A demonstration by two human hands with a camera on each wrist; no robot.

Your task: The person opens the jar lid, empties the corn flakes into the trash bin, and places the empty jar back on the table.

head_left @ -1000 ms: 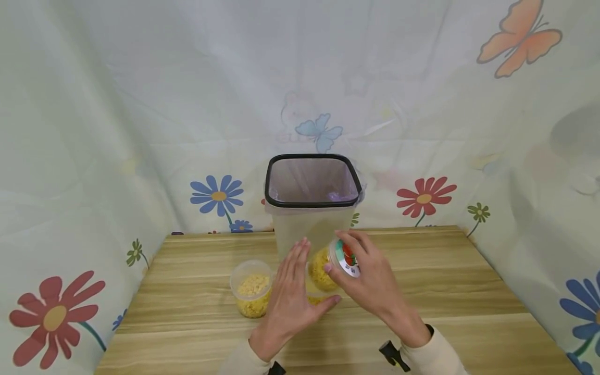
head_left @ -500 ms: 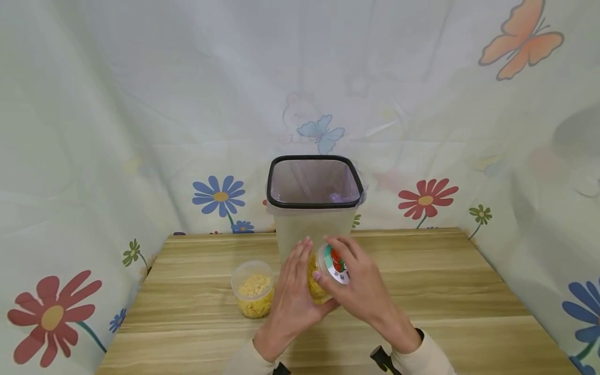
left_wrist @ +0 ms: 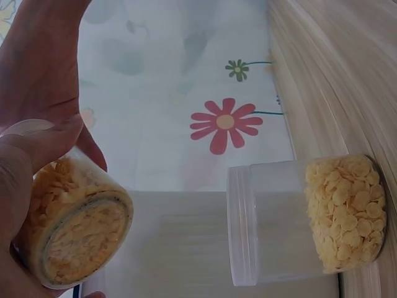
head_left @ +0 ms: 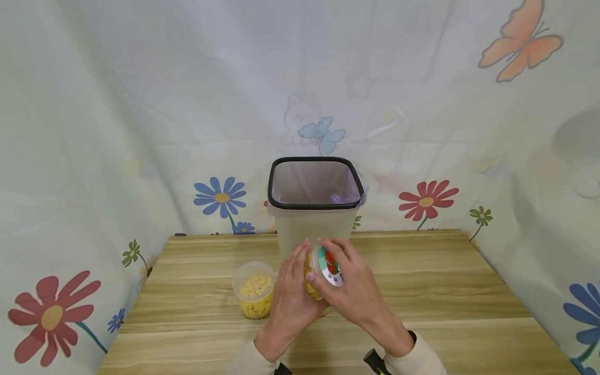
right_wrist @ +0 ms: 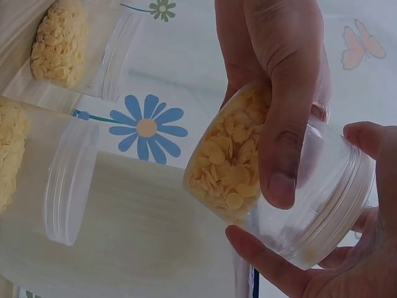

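Observation:
A clear plastic jar [right_wrist: 226, 164] of yellow flakes is held tilted in the air between my two hands. My left hand [head_left: 291, 299] grips its body, the thumb [right_wrist: 285, 149] lying across the side. With thumb and fingers, my right hand [head_left: 356, 289] holds the printed lid [head_left: 332, 265] at the jar's top. On the table to the left stands a lidless jar [head_left: 254, 302], part filled with similar flakes. Another lidless jar [left_wrist: 344, 214] stands beneath the hands, mostly hidden by them in the head view.
A pale bin [head_left: 314, 224] with a black rim and a purple liner stands behind the hands. The wood-grain table [head_left: 187, 323] spreads to both sides. A flower-printed curtain [head_left: 422, 130] surrounds its back and sides.
My right hand has brought the lidded jar leftward to my left hand. The left hand's fingers, straight beside it a second ago, now hold the jar's body.

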